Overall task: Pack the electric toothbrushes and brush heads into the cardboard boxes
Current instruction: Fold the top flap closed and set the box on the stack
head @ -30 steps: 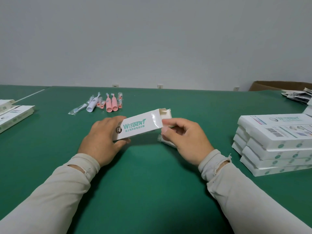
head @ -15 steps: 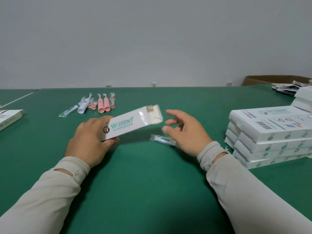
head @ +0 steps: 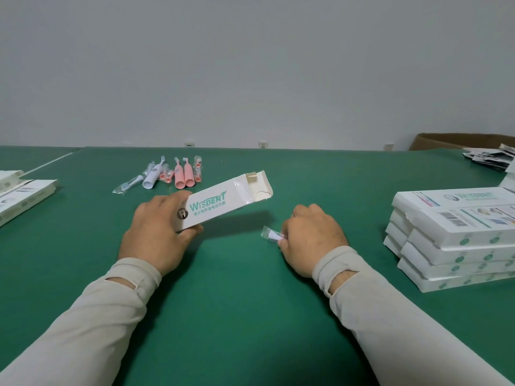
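Observation:
My left hand (head: 158, 232) grips the near end of a white Wisdent cardboard box (head: 223, 203), tilted up over the green table (head: 250, 316) with its far end flaps standing open. My right hand (head: 312, 235) is curled round a brush head in a clear wrapper (head: 271, 234) that lies low on the table; only its left end shows past my fingers. Farther back lie loose toothbrushes: a white one (head: 152, 176), two pink ones (head: 184, 176) and several wrapped brush heads (head: 126, 186).
A stack of white boxes (head: 457, 240) stands at the right. More boxes (head: 25, 197) lie at the left edge. Leaflets (head: 490, 157) and a brown carton (head: 459, 140) sit at the far right, against the grey wall.
My right hand has left the box's open end, dropped to the table and closed round the wrapped brush head. The left hand keeps holding the box.

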A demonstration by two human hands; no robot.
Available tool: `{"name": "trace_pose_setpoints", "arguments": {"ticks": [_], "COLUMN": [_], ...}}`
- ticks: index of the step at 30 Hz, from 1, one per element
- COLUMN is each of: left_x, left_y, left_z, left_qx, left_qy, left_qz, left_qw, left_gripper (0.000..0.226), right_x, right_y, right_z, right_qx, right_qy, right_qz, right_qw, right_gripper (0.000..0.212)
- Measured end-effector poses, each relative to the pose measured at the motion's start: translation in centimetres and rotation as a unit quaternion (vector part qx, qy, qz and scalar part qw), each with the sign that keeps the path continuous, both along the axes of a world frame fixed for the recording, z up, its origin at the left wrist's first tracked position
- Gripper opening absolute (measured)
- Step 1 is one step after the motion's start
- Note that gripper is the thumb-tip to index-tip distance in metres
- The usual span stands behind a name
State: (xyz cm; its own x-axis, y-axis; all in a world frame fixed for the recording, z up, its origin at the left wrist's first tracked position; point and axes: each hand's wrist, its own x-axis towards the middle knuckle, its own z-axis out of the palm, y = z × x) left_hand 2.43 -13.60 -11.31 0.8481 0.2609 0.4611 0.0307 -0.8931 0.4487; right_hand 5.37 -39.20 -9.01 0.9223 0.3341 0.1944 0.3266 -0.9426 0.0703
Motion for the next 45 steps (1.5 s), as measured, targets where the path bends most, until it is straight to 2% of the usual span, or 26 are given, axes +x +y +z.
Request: {"name": "trace_pose_setpoints", "arguments": {"ticks": [2, 4, 6, 7, 9, 11, 15, 20, 22, 25, 29, 32, 35, 38, 42, 45], "left_x": [0.0, 0.0, 0.0, 0.0, 0.0, 0.0, -0.1, -0.3, -0.3, -0.2, -0.2, -0.2, -0.2, -0.2, -0.2, -0.3], "left_y": [0.1, 0.2, 0.1, 0.0, -0.3, -0.6, -0.7, -0.7, -1.0, -1.2, -1.1, -1.0, -1.0, -1.2, -1.4, -1.4], "left_z": [0.0, 0.1, 0.1, 0.1, 0.1, 0.1, 0.1, 0.2, 0.1, 0.0, -0.3, -0.4, -0.3, -0.3, -0.2, -0.2], "left_qx": [0.004, 0.011, 0.028, 0.042, 0.067, 0.077, 0.075, 0.105, 0.126, 0.128, 0.102, 0.095, 0.090, 0.089, 0.099, 0.105], "left_qy": [0.004, 0.008, 0.008, 0.007, 0.004, 0.002, 0.003, -0.016, -0.016, -0.020, -0.017, -0.007, 0.001, -0.006, 0.001, -0.008], "left_qz": [0.007, 0.014, 0.016, 0.014, 0.005, -0.003, -0.006, -0.050, -0.079, -0.090, -0.085, -0.082, -0.088, -0.087, -0.084, -0.085], "left_qw": [1.000, 1.000, 0.999, 0.999, 0.998, 0.997, 0.997, 0.993, 0.989, 0.988, 0.991, 0.992, 0.992, 0.992, 0.991, 0.991], "left_gripper": [0.058, 0.058, 0.058, 0.058, 0.058, 0.058, 0.058, 0.059, 0.058, 0.060, 0.062, 0.063, 0.062, 0.061, 0.061, 0.059], "right_x": [-0.1, 0.0, 0.1, 0.1, -0.2, -0.4, -0.3, -0.8, -0.9, -0.5, -0.6, -0.6, -0.4, -0.3, -0.4, -0.4], "right_y": [-0.6, -1.7, -2.6, -2.7, -2.5, -2.0, -2.0, -2.2, -2.2, -2.6, -2.3, -2.0, -2.2, -2.1, -1.0, -0.5], "right_z": [0.4, 0.8, 1.2, 1.2, 1.2, 0.7, 0.4, 1.1, 1.3, 1.5, 1.1, 1.0, 1.0, 0.8, 0.4, 0.1], "right_qx": [0.046, 0.208, 0.413, 0.473, 0.525, 0.518, 0.375, 0.223, 0.187, 0.243, 0.320, 0.358, 0.311, 0.327, 0.417, 0.482], "right_qy": [-0.008, -0.043, -0.082, -0.082, -0.041, -0.008, 0.002, 0.008, -0.014, -0.041, -0.006, 0.001, -0.064, -0.126, -0.086, -0.064], "right_qz": [0.013, 0.033, 0.067, 0.084, 0.117, 0.135, 0.073, 0.050, 0.042, 0.042, 0.082, 0.063, 0.041, 0.062, 0.057, -0.012], "right_qw": [0.999, 0.977, 0.905, 0.873, 0.842, 0.844, 0.924, 0.974, 0.981, 0.968, 0.944, 0.932, 0.947, 0.935, 0.903, 0.874], "right_gripper": [0.025, 0.016, 0.011, 0.010, 0.007, 0.006, 0.009, 0.021, 0.024, 0.020, 0.020, 0.016, 0.008, 0.007, 0.006, 0.012]}}
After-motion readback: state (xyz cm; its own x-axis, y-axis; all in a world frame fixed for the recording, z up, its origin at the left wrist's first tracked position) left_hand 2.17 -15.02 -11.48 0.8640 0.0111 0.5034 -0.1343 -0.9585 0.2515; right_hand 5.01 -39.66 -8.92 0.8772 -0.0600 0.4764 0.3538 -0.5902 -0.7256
